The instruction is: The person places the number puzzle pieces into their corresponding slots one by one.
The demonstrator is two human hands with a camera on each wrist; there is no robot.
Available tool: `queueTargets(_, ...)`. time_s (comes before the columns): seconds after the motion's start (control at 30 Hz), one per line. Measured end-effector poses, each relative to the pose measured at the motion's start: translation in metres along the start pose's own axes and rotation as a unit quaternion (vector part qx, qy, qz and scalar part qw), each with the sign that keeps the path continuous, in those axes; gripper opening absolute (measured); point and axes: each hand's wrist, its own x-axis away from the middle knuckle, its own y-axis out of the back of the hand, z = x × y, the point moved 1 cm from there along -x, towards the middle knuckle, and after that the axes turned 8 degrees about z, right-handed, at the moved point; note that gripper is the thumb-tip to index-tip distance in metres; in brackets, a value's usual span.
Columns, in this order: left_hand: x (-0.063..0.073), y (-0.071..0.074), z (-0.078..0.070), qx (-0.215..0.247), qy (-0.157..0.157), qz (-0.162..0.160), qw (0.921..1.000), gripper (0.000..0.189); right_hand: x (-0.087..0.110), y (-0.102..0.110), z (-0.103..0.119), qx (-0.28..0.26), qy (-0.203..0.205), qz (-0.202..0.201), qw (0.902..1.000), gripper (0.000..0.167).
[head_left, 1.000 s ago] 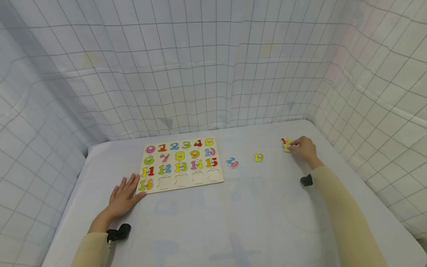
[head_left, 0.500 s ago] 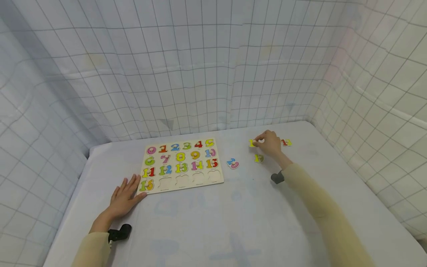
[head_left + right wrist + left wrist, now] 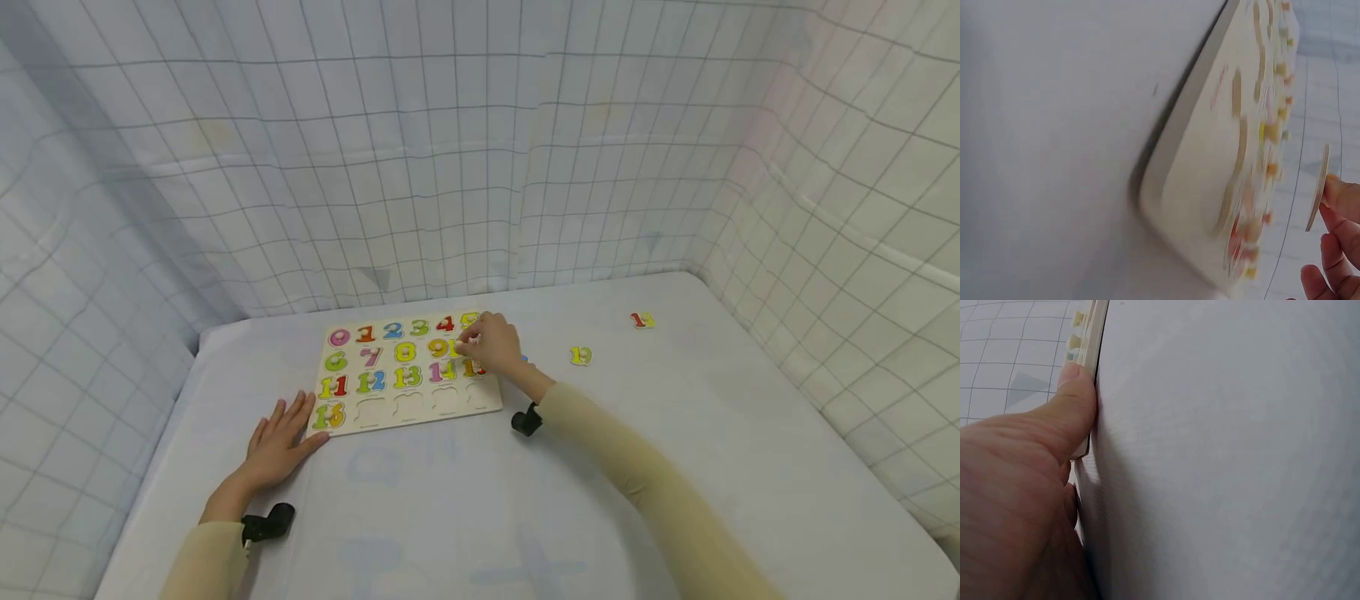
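Note:
A wooden number puzzle board (image 3: 390, 413) with knobbed coloured numbers lies at the left of the table in the head view; its bottom row shows several vacant recesses after the 16. My left hand (image 3: 276, 446) rests spread at its lower left corner, the thumb (image 3: 1075, 394) on the board's edge in the left wrist view. My right hand (image 3: 498, 343) pinches a yellow number puzzle piece (image 3: 454, 348) above the board's right side. In the right wrist view this piece (image 3: 1319, 190) appears edge-on, raised off the board. The piece's full number is hidden.
A green-yellow 19 piece (image 3: 581, 356) and a red-yellow piece (image 3: 642, 320), apparently 18, lie on the white table right of the board. A blue bit of the 20 piece (image 3: 524, 360) peeks out behind my right wrist. Grid-patterned curtains (image 3: 450, 167) enclose the table.
My right hand has carried the yellow piece leftward from beside the red-yellow piece at the far right to over the board. The left hand has stayed at the board's corner.

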Motion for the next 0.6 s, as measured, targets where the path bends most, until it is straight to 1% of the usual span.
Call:
queueTargets(0.2,0.001,-0.001,0.002,-0.001,0.004,0.001,1.0000,0.082,-0.004,-0.032,0.044,0.002,0.042,0.016,0.9990,0.013)
queueTargets(0.33,0.001,0.000,0.001,-0.001,0.001,0.000,1.0000,0.083,-0.001,-0.048,0.067,-0.006,0.065,0.034,0.9973,0.012)
queueTargets(0.5,0.000,0.001,-0.001,-0.002,-0.003,0.001,1.0000,0.082,0.002,-0.066,0.084,0.010,0.099,0.047,0.9939,0.012)
queueTargets(0.6,0.000,0.001,0.000,-0.002,-0.002,0.002,1.0000,0.082,0.003,-0.074,0.091,0.023,0.103,0.050,0.9931,0.015)
